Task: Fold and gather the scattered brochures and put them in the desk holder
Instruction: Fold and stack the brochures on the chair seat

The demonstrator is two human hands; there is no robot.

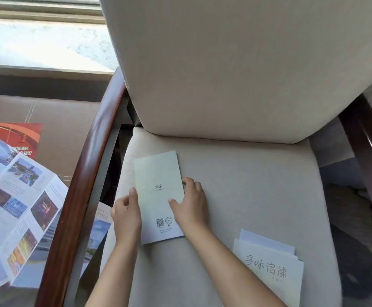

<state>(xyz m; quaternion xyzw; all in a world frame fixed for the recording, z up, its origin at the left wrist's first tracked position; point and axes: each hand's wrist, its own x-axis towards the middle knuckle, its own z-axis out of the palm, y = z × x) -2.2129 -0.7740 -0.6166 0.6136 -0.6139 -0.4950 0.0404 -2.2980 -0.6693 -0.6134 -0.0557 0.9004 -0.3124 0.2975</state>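
Two-handed pinch: left hand (126, 214) and right hand (190, 201) hold the pale brochure (158, 173) by its edges, mid-frame on the seat cushion (247, 185).

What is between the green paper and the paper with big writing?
In the head view: the right arm and bare seat cushion separate the green paper from the big-writing paper.

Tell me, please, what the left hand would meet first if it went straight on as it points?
Probably the backrest cushion: the left hand points up the seat cushion beside the pale brochure; depth is unclear.
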